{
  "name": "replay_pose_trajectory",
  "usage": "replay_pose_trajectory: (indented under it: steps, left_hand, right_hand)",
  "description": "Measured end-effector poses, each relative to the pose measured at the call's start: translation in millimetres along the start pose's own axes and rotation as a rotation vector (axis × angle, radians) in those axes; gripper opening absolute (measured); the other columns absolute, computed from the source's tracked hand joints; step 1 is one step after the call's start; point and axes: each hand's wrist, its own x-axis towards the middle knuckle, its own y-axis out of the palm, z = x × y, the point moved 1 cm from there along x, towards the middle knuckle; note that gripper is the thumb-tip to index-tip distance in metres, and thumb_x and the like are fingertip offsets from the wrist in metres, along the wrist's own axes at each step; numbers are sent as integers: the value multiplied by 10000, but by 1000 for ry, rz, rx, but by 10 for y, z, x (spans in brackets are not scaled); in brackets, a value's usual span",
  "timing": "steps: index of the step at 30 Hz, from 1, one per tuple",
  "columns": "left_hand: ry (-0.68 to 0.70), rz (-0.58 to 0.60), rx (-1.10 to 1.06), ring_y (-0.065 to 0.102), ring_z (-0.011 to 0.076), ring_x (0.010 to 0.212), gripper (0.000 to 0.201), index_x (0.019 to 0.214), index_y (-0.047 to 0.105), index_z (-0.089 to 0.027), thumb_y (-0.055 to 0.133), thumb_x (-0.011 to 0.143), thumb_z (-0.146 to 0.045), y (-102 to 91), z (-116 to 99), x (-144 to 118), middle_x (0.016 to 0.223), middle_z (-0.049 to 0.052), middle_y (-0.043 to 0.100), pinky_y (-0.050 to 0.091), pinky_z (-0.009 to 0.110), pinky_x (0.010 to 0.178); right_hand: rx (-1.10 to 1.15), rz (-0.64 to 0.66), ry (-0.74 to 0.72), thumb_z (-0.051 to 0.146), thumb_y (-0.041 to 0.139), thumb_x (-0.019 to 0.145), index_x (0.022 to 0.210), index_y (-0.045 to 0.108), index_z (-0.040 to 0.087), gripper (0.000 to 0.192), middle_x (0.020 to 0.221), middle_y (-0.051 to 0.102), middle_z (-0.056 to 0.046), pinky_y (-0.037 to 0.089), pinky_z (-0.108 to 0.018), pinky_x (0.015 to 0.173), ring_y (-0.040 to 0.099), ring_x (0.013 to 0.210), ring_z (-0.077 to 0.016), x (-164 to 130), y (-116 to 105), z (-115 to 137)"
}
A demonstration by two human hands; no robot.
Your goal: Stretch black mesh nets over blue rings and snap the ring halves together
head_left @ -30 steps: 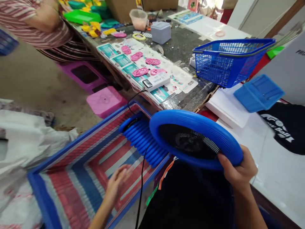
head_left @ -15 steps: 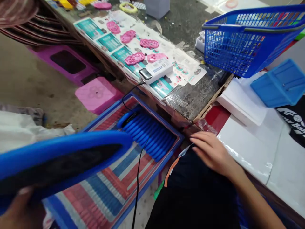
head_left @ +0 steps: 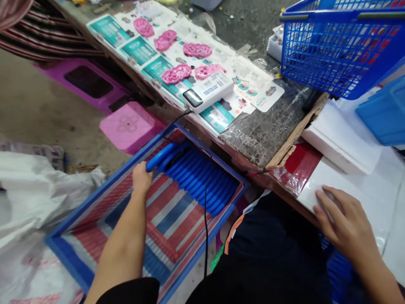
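**Left hand at the row of blue discs, right hand flat on the white sheet**

The left hand (head_left: pixel 141 179) reaches down into the striped woven bag (head_left: pixel 164 219), a red, blue and white sack with a blue rim, and its fingers close on the endmost blue disc (head_left: pixel 160 155) of the row. The other blue discs (head_left: pixel 202 183) stand on edge, packed side by side, running away from that hand to its right, along the bag's far end. A black cable (head_left: pixel 205 219) hangs across the row and down over the bag, just right of the forearm.

The right hand (head_left: pixel 343 221) lies open, fingers spread and palm down, on a white sheet (head_left: pixel 379 198) and grips nothing. Beyond it stand a stack of white foam boards (head_left: pixel 341 143) and, further off, a blue mesh basket (head_left: pixel 335 50).

Beyond the left hand, on the dark table (head_left: pixel 262 131), lies a white power bank (head_left: pixel 209 90); its label bears blue writing too small to read. Around it lie teal printed cards (head_left: pixel 139 50) and pink moulded pieces (head_left: pixel 176 75); the print on the cards is illegible. On the floor left of that hand sits a pink stool (head_left: pixel 129 128).
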Motion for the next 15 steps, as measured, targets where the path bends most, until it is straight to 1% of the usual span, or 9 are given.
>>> replay_pose_trajectory:
  steps: [2,4,6,9,12,15]
  left_hand:
    - [12,70,46,631,370,1199,329,1214,622,-67,570,978,-290,125,-69,179,1221,233,670,508,467,1034]
    - [16,135,87,635,378,1199,367,1279,607,-44,563,990,-266,207,-135,365,1257,249,657,517,470,1002]
    - [29,192,118,625,387,1237,440,1365,575,-31,574,996,-271,283,-215,569,1329,266,635,512,472,1011]
    - [59,254,148,584,412,1341,556,1488,503,-55,583,1009,-327,431,-360,840,1446,278,594,496,495,1060]
    - [66,285,173,548,480,1400,675,1534,459,-69,624,985,-424,598,-462,995,1502,312,562,478,582,1096]
    - [67,288,215,524,529,1421,779,1540,448,-57,691,920,-462,696,-454,1085,1527,343,537,463,643,1115]
  right_hand:
    - [-4,13,-1,120,753,944,1659,454,144,776,1327,686,-267,612,-582,942,701,1133,-430,-11,-2,-1]
    - [-10,27,3,131,740,954,1672,438,154,779,1330,687,-259,614,-575,939,706,1130,-424,-19,-16,3]
    - [-25,39,8,133,731,960,1684,423,161,787,1318,694,-253,618,-567,927,718,1115,-420,-8,-42,13]
    - [-52,49,-14,117,749,943,1692,414,147,822,1256,719,-260,632,-558,861,742,1042,-427,47,-95,35]
    - [-68,69,-24,94,756,928,1698,402,142,849,1199,736,-273,640,-567,795,759,969,-438,89,-133,41]
    - [-76,92,-7,85,784,894,1698,410,173,892,1173,752,-272,652,-580,765,771,933,-444,7,-143,8]
